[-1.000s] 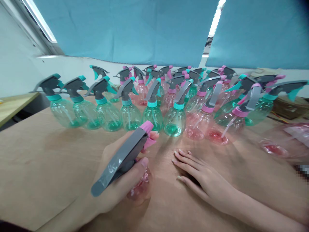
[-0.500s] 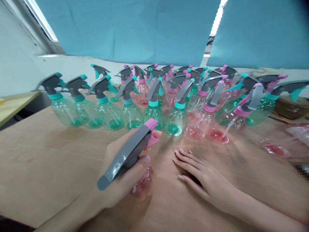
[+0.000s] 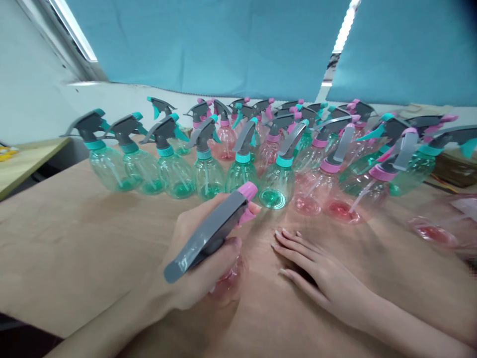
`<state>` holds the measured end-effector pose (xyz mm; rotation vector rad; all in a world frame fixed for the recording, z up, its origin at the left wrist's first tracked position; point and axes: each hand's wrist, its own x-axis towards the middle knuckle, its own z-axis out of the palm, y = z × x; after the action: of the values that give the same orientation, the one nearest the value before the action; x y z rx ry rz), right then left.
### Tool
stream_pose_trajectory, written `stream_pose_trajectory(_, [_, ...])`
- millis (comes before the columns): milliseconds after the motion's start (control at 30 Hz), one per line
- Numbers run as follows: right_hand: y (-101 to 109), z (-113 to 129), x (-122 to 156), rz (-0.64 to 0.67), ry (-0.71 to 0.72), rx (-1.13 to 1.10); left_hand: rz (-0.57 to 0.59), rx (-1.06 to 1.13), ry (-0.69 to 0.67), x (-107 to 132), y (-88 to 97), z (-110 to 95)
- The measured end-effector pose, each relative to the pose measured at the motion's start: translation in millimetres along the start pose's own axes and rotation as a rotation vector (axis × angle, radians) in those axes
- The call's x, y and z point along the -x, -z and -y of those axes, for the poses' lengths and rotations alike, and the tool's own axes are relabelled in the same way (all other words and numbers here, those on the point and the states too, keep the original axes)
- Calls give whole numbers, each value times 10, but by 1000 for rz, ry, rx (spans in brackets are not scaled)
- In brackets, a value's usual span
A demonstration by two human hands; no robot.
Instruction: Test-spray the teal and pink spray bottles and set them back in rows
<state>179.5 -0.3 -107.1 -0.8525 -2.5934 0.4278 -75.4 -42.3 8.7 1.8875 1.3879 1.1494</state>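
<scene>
My left hand (image 3: 203, 258) is wrapped round the neck of a clear pink spray bottle (image 3: 227, 286) with a grey trigger head and pink nozzle. Its nozzle points away, toward the back right. The bottle's neck is hidden by my fingers and the grey head; its base is low over the table or on it, I cannot tell which. Flat on the wooden table lies my right hand (image 3: 316, 271), fingers stretched out, holding nothing. Just beyond both hands stand a green spray bottle (image 3: 276, 186) and a pink spray bottle (image 3: 311, 199).
Several more green spray bottles (image 3: 177, 176) line up to the left, with further pink and green ones behind. At the right edge a pink bottle (image 3: 443, 223) is partly cut off. The tabletop (image 3: 74, 258) meets a wall with a blue curtain (image 3: 216, 44).
My left hand has shifted slightly right and away from me with the pink spray bottle, still gripping it. My right hand rests as before. The whole view has swung a little left.
</scene>
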Motion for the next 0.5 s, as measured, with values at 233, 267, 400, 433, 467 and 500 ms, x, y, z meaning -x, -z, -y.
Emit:
stream_pose_trajectory(233, [-3,-37,27,35,3,24,25,34,16,-1,-21,-37])
stream_pose_trajectory(267, [-3,-39,28,37,6,33,23,41,2,-5,-25,-46])
stream_pose_trajectory(400, [-5,-42,29,30,20,43,24,86,11,-37,-32,-80])
stream_pose_trajectory(433, [-6,-43,29,26,20,34,23,98,17,-44,-30,-84])
stream_pose_trajectory(467, [-7,-44,29,21,18,22,24,107,17,-49,-27,-86])
stream_pose_trajectory(500, [-8,-46,29,17,14,11,24,113,7,-52,-25,-85])
